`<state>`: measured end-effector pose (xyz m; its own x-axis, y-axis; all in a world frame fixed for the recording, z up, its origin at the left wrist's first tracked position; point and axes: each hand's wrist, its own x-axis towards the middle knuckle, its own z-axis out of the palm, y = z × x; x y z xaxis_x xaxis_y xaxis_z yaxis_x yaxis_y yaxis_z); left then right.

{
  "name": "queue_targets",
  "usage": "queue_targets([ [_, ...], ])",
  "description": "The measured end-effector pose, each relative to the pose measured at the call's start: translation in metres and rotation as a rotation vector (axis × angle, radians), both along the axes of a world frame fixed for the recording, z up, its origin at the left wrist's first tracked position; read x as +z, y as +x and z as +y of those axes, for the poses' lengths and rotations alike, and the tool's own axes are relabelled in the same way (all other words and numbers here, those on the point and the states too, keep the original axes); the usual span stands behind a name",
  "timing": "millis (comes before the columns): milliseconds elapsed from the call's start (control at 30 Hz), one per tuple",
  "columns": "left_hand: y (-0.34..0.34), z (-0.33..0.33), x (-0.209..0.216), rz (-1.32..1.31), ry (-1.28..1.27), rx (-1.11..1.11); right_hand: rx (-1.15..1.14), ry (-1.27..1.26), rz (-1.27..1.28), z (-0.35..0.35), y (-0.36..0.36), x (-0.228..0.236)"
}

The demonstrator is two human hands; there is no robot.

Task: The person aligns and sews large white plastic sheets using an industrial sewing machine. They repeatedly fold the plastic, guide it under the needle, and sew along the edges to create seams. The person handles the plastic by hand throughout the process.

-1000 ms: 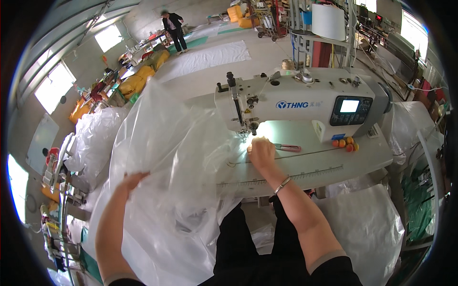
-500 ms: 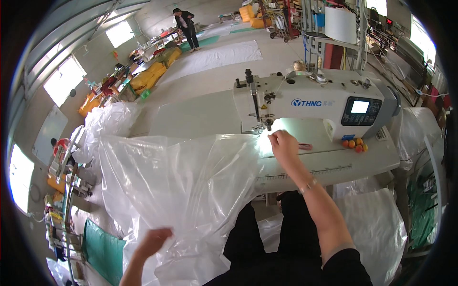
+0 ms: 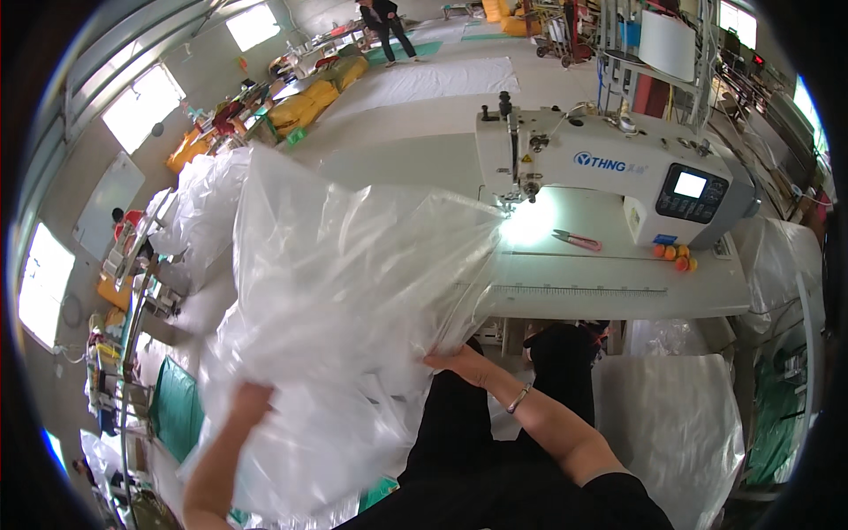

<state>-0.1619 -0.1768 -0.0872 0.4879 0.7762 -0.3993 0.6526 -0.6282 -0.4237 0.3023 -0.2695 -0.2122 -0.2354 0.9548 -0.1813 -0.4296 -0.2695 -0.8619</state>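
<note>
A large clear plastic sheet (image 3: 353, 256) hangs in folds over the front left of the sewing machine's table, across my left side. Its far right corner reaches the lit needle area of the white sewing machine (image 3: 601, 159). By the sheet's right edge, below the table front, my right hand (image 3: 464, 365) has its fingers closed on the plastic. My left hand (image 3: 250, 406) is against the sheet's lower left part, smeared by motion, so its grip does not show. Thread snips (image 3: 579, 240) with pinkish handles lie on the machine bed, right of the needle.
Several small orange-red fruits (image 3: 676, 256) sit by the machine's base. More clear plastic (image 3: 671, 415) hangs at the right. Behind the machine stands a large white thread cone (image 3: 667, 46). Another person (image 3: 389, 31) stands far back beside a white sheet (image 3: 433, 81) on the floor.
My right hand has come from the needle area down and left to the sheet's edge. My left hand has moved slightly left. The sheet has billowed up, and the view has shifted.
</note>
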Motion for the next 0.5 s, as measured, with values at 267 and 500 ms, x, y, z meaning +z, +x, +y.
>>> queue_targets([
  [267, 0.085, 0.057, 0.140, -1.244, 0.273, 0.196, 0.053, 0.794, -0.717, -0.004, -0.052, 0.056],
  [500, 0.280, -0.169, -0.071, -1.464, -1.199, 0.120, 0.173, 0.187, -0.068, 0.028, -0.082, 0.199],
])
